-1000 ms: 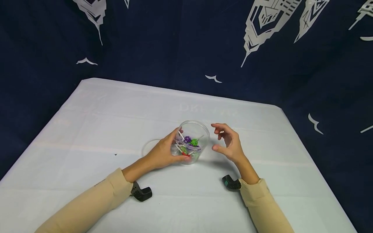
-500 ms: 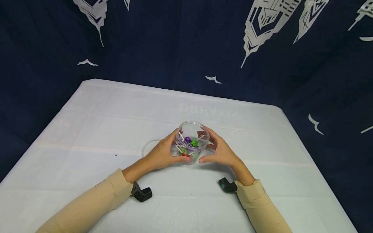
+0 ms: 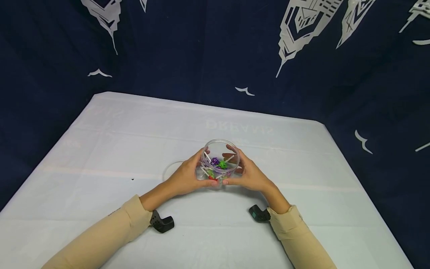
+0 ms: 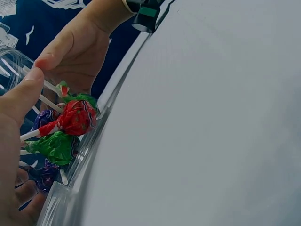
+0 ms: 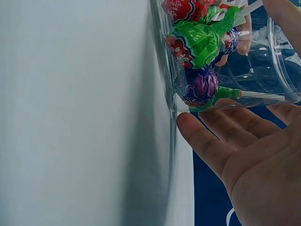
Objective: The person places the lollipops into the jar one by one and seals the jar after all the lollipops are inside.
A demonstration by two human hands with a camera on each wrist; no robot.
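A clear plastic jar (image 3: 217,151) stands upright on the white table with its top uncovered. Inside are several lollipops, among them a red one (image 4: 77,117), a green one (image 5: 200,42) and a purple one (image 5: 200,87), with white sticks. My left hand (image 3: 188,175) holds the jar's left side, thumb in front and fingers behind. Around the right side curls my right hand (image 3: 250,173), its thumb at the front close to the left thumb. Its fingers show through the clear wall in the head view.
A clear round lid (image 3: 167,170) lies on the white table (image 3: 100,149), partly hidden behind my left hand. A small dark speck (image 3: 132,179) is further left. A dark blue cloth (image 3: 188,48) with pale prints hangs beyond the table.
My right hand has moved left from beside the jar and closed around its right side. The left hand and the jar have stayed in place.
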